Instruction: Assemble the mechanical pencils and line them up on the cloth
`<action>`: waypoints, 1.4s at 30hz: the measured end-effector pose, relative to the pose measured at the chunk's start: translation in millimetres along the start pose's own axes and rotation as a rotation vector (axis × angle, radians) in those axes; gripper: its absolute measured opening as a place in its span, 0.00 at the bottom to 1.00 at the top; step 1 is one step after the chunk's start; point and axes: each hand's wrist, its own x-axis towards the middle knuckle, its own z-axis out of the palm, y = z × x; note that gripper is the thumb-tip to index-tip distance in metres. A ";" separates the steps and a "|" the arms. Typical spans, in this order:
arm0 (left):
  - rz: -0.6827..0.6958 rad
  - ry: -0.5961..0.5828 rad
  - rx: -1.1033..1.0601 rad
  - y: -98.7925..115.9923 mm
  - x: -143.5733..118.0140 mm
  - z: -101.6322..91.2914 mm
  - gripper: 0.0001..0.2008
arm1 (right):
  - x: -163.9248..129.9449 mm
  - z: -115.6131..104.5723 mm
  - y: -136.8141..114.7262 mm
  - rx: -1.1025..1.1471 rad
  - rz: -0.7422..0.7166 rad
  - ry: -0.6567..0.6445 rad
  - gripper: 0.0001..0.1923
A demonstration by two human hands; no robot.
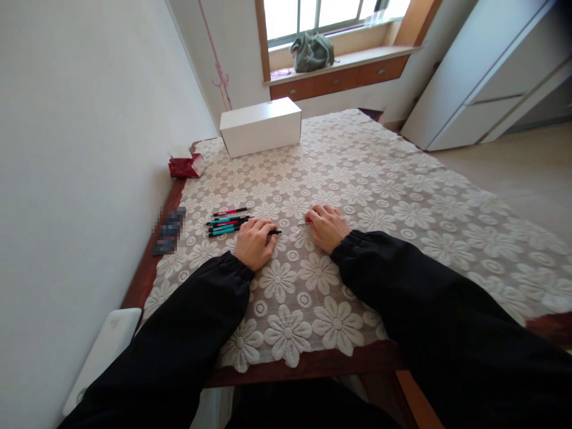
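My left hand point(254, 243) rests on the lace cloth with its fingers closed around a black pen point(275, 232), whose end sticks out to the right. Facing it across a small gap, my right hand point(328, 227) pinches a small red pen part point(308, 221) with a thin tip pointing left; my fingers hide most of it. Just left of my left hand lie several teal, red and black pens point(224, 228) in a loose row. A single red and black pen point(229, 211) lies a little beyond them.
A white box point(261, 128) stands at the table's far left. Along the left edge are a red packet point(186, 166) and a blurred dark item point(170, 231). The lace tablecloth point(338, 322) covers the table, with a white wall point(89, 149) close on the left.
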 end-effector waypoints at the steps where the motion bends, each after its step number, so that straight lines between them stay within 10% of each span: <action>1: -0.006 0.006 0.001 0.0 0.0 0.0 0.08 | -0.2 0.0 -0.5 0.015 -0.012 0.012 0.11; 8: -0.001 -0.020 -0.023 2.1 0.8 -2.4 0.05 | -0.6 -1.5 -3.9 0.164 -0.287 0.006 0.12; 23: 0.143 -0.029 -0.163 1.1 0.7 -3.5 0.11 | -0.9 -5.9 -17.3 0.655 -0.209 0.069 0.10; 42: 0.058 -0.014 -0.061 3.6 -0.1 -3.3 0.10 | -0.2 4.7 -7.6 0.493 -0.245 -0.085 0.03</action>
